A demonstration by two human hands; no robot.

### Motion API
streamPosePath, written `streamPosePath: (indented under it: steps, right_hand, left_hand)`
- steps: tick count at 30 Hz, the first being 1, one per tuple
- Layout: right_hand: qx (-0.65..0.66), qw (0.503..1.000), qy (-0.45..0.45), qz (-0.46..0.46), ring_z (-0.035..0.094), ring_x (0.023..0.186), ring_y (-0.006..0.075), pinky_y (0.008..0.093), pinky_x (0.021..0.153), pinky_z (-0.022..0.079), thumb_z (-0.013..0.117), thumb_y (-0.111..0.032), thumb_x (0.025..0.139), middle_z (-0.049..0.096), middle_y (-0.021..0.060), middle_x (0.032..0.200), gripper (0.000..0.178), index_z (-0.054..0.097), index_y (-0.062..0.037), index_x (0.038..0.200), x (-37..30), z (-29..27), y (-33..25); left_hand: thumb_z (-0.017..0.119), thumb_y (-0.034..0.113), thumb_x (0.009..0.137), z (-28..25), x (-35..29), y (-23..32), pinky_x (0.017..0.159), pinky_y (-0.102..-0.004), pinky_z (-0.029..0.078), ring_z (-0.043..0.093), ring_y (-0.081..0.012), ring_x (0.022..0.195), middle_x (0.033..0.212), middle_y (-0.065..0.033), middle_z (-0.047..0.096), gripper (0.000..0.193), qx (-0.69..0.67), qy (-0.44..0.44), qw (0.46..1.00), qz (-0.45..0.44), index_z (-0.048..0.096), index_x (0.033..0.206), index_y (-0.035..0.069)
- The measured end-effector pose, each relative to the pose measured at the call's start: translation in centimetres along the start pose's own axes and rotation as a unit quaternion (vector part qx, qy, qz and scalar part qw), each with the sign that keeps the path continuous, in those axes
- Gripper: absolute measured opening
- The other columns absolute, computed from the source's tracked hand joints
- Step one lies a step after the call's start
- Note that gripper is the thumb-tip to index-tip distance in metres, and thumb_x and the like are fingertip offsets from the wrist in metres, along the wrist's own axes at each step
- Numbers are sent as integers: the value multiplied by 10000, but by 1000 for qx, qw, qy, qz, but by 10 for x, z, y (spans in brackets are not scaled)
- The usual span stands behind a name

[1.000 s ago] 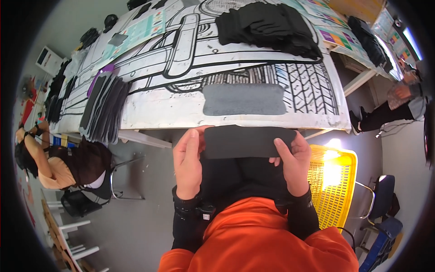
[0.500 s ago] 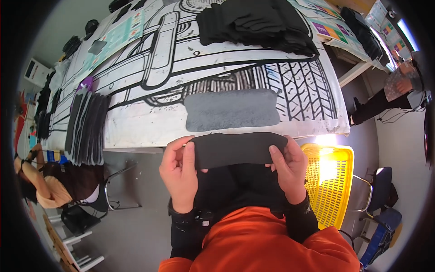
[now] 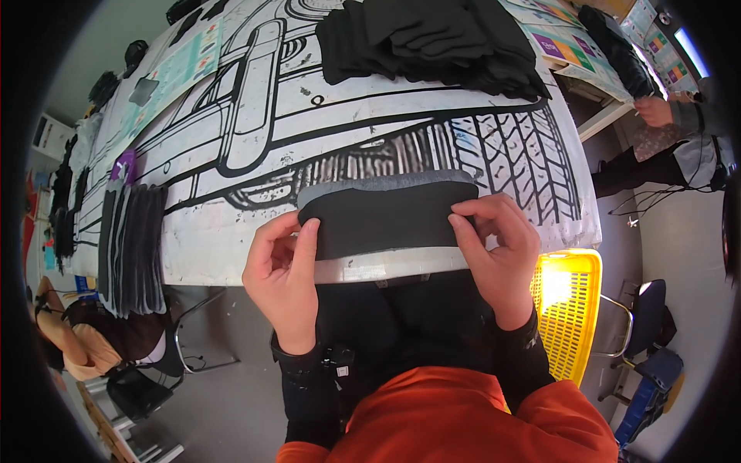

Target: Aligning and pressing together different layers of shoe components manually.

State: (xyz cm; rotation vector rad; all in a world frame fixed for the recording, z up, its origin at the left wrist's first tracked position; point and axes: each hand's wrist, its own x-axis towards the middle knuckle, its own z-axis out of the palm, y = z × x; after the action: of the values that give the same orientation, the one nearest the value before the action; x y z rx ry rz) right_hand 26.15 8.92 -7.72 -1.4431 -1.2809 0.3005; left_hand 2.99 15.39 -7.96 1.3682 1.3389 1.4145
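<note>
Between my two hands a black fabric piece [image 3: 382,220], long with rounded ends, is stretched out over the front edge of the table. My left hand [image 3: 282,262] pinches its left end between thumb and fingers. At the opposite end my right hand [image 3: 502,243] pinches the other corner the same way. Under the black piece lies a grey fuzzy fabric piece [image 3: 394,182] on the table; only its far edge shows, the rest being covered. Whether the two pieces touch I cannot tell.
A heap of black fabric pieces [image 3: 432,50] sits farther back on the printed tabletop [image 3: 201,239]. Dark and grey strips [image 3: 133,251] hang over the left edge. At my right stands a yellow plastic basket [image 3: 570,316]. Other people are at both sides, near chairs.
Both hands have moved forward with the black piece, from before the table edge to over the grey piece, which it now mostly covers. My view has shifted slightly.
</note>
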Motion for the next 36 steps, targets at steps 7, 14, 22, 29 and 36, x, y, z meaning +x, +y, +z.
streamPosePath:
  steps: [7,14,22,29,36]
  right_hand:
    - [-128,991,-25,-34,566,729,206,325,628,468,806,31,777,607,37,732,168,776,-57,916,19,2,14]
    - [-170,985,-35,16,588,744,203,319,631,476,810,35,771,644,29,752,180,791,-60,922,18,7,13]
    - [-181,982,-51,16,605,769,233,334,678,497,826,27,766,683,40,792,191,789,-65,929,19,8,16]
    - [-187,981,-53,18,604,770,234,339,685,495,830,25,765,684,39,797,196,790,-71,931,17,9,16]
    - [-188,981,-55,18,606,765,234,336,671,494,825,39,763,689,40,802,204,789,-66,934,18,10,17]
  left_hand:
    - [827,29,904,9,8,-25,669,-227,470,595,-80,757,883,-33,697,159,115,19,992,51,756,1045,10]
    - [854,-2,851,16,13,-20,644,-266,479,583,-119,812,796,-15,662,170,202,20,977,62,776,997,34]
    - [803,6,914,19,11,-18,696,-235,425,530,-85,757,878,-4,597,125,260,14,963,66,759,1032,15]
    - [846,-21,828,24,12,-19,661,-282,434,528,-145,828,744,9,677,170,276,41,958,71,789,967,59]
    - [850,-11,824,23,13,-17,668,-295,416,513,-159,800,735,12,672,174,314,32,945,88,781,962,71]
